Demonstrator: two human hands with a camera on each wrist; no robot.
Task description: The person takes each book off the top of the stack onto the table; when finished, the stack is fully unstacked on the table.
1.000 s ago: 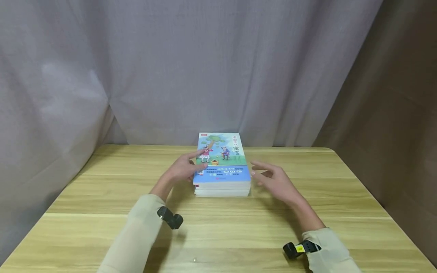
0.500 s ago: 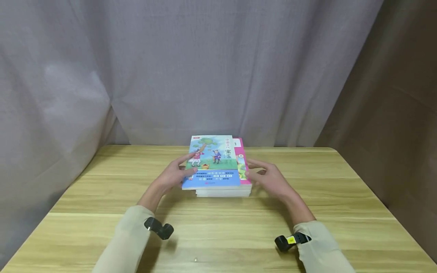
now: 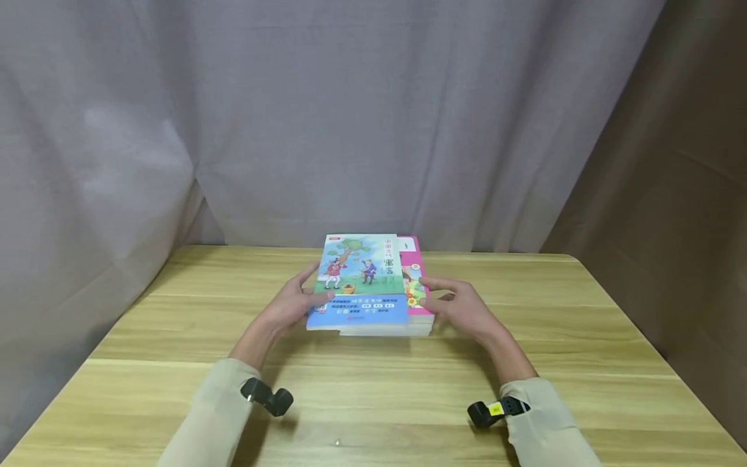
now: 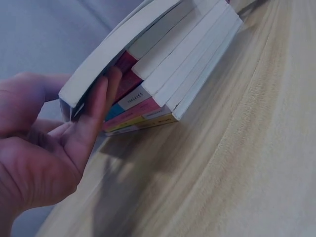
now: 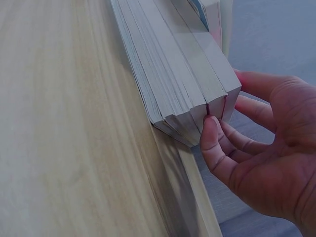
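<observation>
In the head view, a picture book [image 3: 364, 275] with a tree and two figures lies shifted left, partly over a pink book [image 3: 411, 250] on a stack of books [image 3: 417, 329]. My left hand [image 3: 286, 308] grips its left side, thumb on the cover. The left wrist view shows fingers [image 4: 94, 108] beneath this book, with its spine edge lifted off the stack. My right hand [image 3: 463, 311] holds the pink book's right side, one digit over the cover and a fingertip [image 5: 211, 126] against the side of the upper books.
The stack stands on a wooden table [image 3: 373, 402] near its back edge. A grey curtain [image 3: 350, 130] hangs right behind. A small shiny speck [image 3: 338, 442] lies on the table near the front. Both wrists carry black cameras [image 3: 265, 395].
My left hand has drawn the top book left and slightly toward me, uncovering the pink book. My right hand has come in from beside the stack to touch it.
</observation>
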